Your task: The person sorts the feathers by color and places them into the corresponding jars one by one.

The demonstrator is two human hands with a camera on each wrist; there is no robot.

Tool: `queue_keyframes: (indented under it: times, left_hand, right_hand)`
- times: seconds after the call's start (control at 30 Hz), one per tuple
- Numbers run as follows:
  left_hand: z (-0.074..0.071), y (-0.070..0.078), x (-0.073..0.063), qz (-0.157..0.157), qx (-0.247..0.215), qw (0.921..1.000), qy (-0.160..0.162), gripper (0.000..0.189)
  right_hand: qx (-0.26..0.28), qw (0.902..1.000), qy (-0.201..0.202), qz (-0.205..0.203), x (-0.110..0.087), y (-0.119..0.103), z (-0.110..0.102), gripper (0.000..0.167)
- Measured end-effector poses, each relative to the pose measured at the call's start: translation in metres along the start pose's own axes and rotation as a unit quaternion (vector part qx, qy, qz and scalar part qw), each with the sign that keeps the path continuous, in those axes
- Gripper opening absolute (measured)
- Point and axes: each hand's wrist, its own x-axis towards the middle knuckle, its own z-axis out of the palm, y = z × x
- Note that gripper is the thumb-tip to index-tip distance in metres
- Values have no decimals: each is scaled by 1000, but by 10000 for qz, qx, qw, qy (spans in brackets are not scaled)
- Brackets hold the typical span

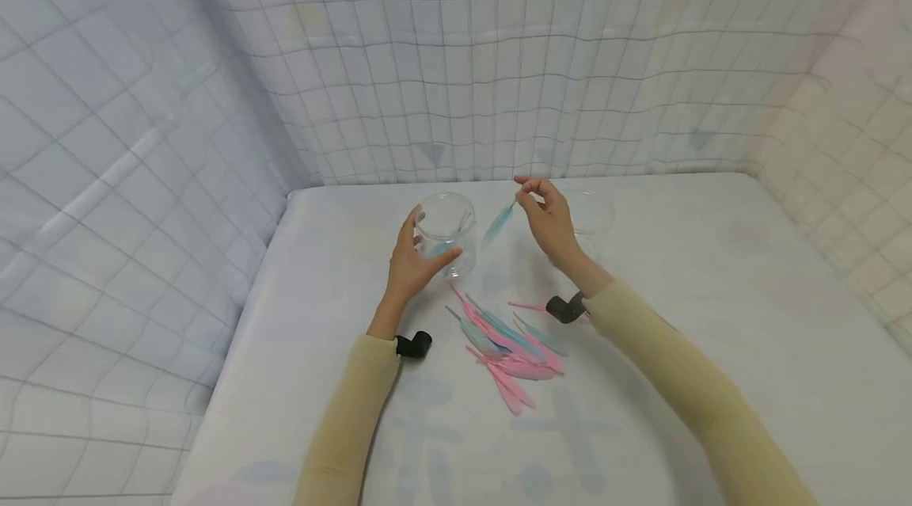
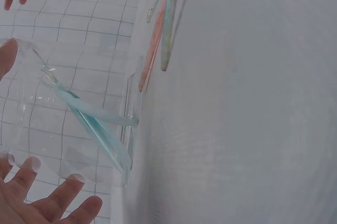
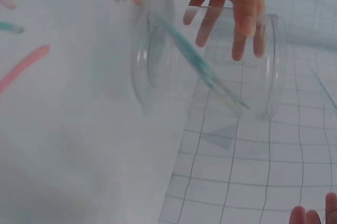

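My left hand holds a clear jar, thumb on the near side and fingers around the far side. Light blue feathers lean inside the jar, their quills toward the rim. To the jar's right, my right hand pinches another light blue feather by its quill. This feather hangs down toward the left, outside the jar and close to its rim. In the right wrist view, only the fingertips of that hand show, at the bottom right corner.
Pink and blue feathers lie in a loose pile on the white table in front of the jar. A second clear jar stands behind my right hand, partly hidden. White gridded cloth hangs along the back and sides.
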Motion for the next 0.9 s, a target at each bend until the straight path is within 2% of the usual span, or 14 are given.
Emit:
queue_keyframes:
  times: [0.07, 0.13, 0.23, 0.33, 0.6, 0.77, 0.9]
  left_hand:
    - [2, 0, 0, -9, -8, 10000, -47, 101]
    - [4, 0, 0, -7, 20, 10000, -54, 102]
    - [6, 0, -1, -8, 51, 10000, -39, 102]
    - [6, 0, -1, -47, 55, 10000, 1, 103]
    - [4, 1, 0, -16, -14, 10000, 43, 102]
    - [1, 3, 0, 7, -35, 10000, 67, 102]
    - [1, 2, 1, 1, -14, 10000, 58, 102]
  right_hand:
    - [220, 9989, 380, -157, 2, -9, 6, 8]
    - [363, 9974, 568, -267, 3, -18, 13, 7]
    - [354, 9967, 627, -373, 7, -22, 24, 7]
    - [134, 9974, 580, -410, 12, -17, 33, 10]
    - [-555, 9984, 104, -78, 15, 0, 37, 19]
    - [-786, 9969, -16, 34, 8, 6, 23, 18]
    - [-1431, 9879, -587, -87, -1, 9, 8, 15]
